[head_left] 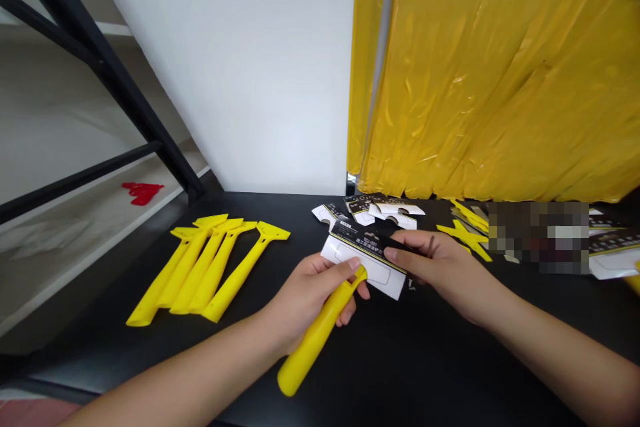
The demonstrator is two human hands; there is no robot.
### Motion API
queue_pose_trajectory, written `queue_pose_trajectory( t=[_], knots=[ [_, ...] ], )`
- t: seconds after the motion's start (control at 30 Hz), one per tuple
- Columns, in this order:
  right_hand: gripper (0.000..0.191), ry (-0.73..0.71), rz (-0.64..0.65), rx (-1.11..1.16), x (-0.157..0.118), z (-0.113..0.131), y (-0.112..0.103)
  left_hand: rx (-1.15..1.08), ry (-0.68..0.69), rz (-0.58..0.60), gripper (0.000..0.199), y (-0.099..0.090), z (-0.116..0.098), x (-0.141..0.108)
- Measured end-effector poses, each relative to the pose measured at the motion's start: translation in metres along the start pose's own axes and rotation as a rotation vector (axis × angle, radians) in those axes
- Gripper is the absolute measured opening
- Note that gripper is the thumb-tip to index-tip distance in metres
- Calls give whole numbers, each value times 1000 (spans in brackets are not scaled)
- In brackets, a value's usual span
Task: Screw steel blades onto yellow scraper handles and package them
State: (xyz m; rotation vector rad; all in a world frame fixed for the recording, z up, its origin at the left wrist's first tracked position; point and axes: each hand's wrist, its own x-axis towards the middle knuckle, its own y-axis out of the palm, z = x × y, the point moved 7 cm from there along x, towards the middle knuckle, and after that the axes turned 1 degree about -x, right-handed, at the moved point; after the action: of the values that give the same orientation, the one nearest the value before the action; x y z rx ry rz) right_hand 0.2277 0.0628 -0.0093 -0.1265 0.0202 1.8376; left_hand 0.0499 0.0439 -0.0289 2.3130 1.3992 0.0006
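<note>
My left hand (320,283) is wrapped round a yellow scraper (315,343), its hollow handle slanting down toward me. A black and white packaging card (367,253) covers the scraper's head, and my left thumb presses on the card's lower white part. My right hand (433,257) pinches the upper right edge of the same card between thumb and fingers. Printed on the card's black strip is "TGJ-001". How far the scraper's head sits in the card is hidden. To the left, several yellow scrapers (213,267) lie side by side, heads pointing away from me.
More packaging cards (400,208) lie loosely behind my hands on the black table (240,373). Small flat yellow pieces (465,237) sit at right, beside a pixelated patch. Yellow plastic sheeting (490,73) hangs behind; a shelf with a red item (143,192) stands at left.
</note>
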Motion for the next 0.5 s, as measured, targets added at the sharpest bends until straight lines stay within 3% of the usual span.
queue_pose_trajectory(
  t=[0.27,0.4,0.5],
  knots=[
    [30,70,187,6,-2,0,3,69,-107,162,36,10,13,-4],
    [27,61,233,-121,-8,12,-10,141,-146,335,43,23,13,-12],
    [30,43,164,-214,-19,34,-34,118,-161,431,51,31,15,-18]
  ],
)
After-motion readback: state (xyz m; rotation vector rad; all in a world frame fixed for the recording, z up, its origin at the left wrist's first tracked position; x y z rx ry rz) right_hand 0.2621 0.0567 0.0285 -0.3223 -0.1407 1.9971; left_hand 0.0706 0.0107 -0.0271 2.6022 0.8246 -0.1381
